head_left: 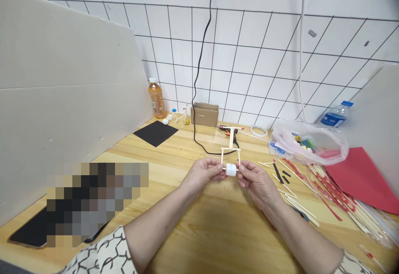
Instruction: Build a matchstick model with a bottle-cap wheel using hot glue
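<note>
**Q:** While both hands are raised, what do they hold?

**A:** Left hand [204, 173] and right hand [257, 178] narrowly pinch a stick axle [224, 169], white wheel [231, 169] centred between them, craft-stick frame [230, 149] rising beyond.

**Q:** Farther out?

**A:** Past the right hand, loose wooden sticks [296, 182]; ahead of the frame, a glue gun [229, 130]; far past the left hand, black card [156, 133].
</note>
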Tool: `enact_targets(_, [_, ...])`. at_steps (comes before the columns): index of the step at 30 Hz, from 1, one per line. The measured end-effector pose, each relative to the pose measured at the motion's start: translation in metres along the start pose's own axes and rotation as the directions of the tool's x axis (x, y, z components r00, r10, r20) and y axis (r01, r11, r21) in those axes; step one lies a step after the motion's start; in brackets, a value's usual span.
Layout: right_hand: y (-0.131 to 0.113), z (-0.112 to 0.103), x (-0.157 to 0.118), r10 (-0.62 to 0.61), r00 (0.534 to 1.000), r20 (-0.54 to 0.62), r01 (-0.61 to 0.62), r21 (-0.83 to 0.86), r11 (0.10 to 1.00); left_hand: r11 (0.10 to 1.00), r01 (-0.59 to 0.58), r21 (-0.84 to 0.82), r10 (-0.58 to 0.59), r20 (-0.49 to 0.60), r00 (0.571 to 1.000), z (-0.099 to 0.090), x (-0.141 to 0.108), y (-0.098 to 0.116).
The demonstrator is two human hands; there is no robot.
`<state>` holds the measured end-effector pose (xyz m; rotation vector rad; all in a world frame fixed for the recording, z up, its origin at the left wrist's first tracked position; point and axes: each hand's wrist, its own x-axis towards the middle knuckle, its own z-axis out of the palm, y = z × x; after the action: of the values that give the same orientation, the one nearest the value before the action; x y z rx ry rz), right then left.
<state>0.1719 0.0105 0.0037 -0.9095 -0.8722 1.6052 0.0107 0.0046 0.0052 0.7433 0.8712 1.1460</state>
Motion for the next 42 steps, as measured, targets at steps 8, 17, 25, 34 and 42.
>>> enact_targets(8, [0.0024,-0.0036,0.0013,0.034,0.999,0.01,-0.034,-0.008,0.999,1.0,-0.004,0.005,0.004,-0.007,1.0,-0.0005,0.0005,-0.0008])
enact_targets(17, [0.0049,-0.0053,0.0022,0.035,0.999,0.013,-0.034,-0.053,0.998,1.0,-0.012,0.009,0.012,-0.035,0.999,0.0012,-0.0015,0.0002])
enact_targets(25, [0.0048,-0.0037,0.0016,0.012,1.0,0.012,-0.012,-0.049,0.999,1.0,-0.006,0.008,0.006,-0.004,1.0,0.0002,-0.0009,0.0003])
enact_targets(34, [0.0037,-0.0041,0.0014,-0.011,1.0,0.004,0.012,-0.06,0.998,0.999,0.033,-0.011,-0.033,0.038,0.999,-0.0017,-0.0012,0.0006])
enact_targets(42, [0.0052,-0.0041,0.0022,-0.041,0.999,-0.02,0.039,-0.098,0.994,1.0,0.023,-0.003,-0.023,0.011,1.0,-0.0009,-0.0015,-0.0007])
